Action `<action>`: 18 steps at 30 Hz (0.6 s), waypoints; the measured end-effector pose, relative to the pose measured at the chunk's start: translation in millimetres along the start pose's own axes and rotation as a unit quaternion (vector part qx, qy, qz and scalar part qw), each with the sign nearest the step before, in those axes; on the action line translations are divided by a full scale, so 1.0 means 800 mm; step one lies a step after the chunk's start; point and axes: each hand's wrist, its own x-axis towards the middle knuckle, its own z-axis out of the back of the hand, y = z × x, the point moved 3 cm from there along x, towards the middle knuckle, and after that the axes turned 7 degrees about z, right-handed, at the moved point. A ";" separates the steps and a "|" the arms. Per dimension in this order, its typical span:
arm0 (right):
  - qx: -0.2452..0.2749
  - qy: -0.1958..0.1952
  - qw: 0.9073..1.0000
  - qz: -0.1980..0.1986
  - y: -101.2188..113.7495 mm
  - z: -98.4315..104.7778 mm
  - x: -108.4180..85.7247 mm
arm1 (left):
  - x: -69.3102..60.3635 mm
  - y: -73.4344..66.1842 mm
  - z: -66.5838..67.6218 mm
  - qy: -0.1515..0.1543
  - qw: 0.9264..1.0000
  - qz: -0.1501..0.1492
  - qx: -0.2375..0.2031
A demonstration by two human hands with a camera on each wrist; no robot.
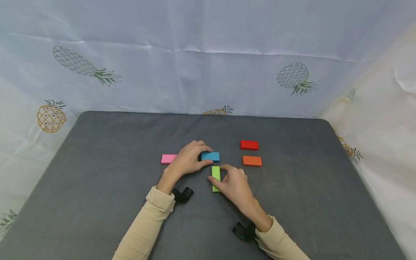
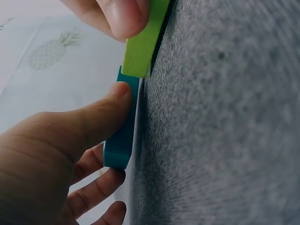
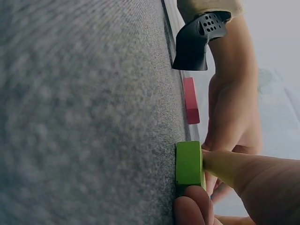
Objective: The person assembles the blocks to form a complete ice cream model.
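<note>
On the grey table lies a blue block (image 1: 210, 156), lengthwise left to right, and my left hand (image 1: 188, 159) pinches it between thumb and fingers. Just below it in the head view a green block (image 1: 216, 178) points toward me, gripped by thumb and fingers of my right hand (image 1: 235, 186). The left wrist view shows the left thumb on the blue block (image 2: 123, 136) and the green block (image 2: 140, 51) close to one end of it. In the right wrist view the green block (image 3: 189, 164) rests on the cloth between right thumb and fingers.
A pink block (image 1: 168, 159) lies left of the left hand, partly covered by it. To the right are a red block (image 1: 249, 145) and, nearer me, an orange block (image 1: 251, 161). The grey table (image 1: 113, 144) meets a hanging pineapple-print cloth (image 1: 162, 79) behind.
</note>
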 end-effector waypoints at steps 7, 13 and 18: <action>0.000 -0.001 1.000 0.007 0.001 -0.002 0.001 | 0.000 0.000 -0.002 -0.005 1.000 -0.008 -0.003; -0.002 0.011 1.000 0.005 0.002 0.000 0.001 | 0.000 0.002 -0.004 -0.004 1.000 -0.010 -0.008; 0.011 0.053 0.998 -0.029 0.000 0.006 -0.002 | 0.000 0.007 -0.003 0.022 0.999 -0.012 -0.023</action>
